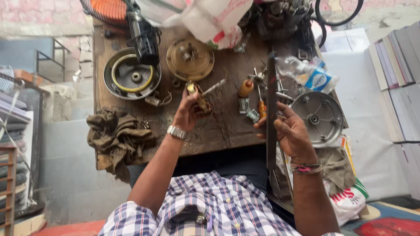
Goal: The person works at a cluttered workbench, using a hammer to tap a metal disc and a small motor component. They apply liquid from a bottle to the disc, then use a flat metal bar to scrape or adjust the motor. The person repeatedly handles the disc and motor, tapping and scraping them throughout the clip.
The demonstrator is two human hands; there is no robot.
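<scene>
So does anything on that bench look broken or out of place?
Yes: fan parts lie taken apart on the table: a motor housing, a round cover. A crumpled rag hangs over the front edge.

Soft daylight, perhaps slight edge blur.

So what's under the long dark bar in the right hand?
Under the long dark bar held by the right hand lie the wooden table and an orange-handled screwdriver beside it; anything directly beneath it is hidden.
</scene>
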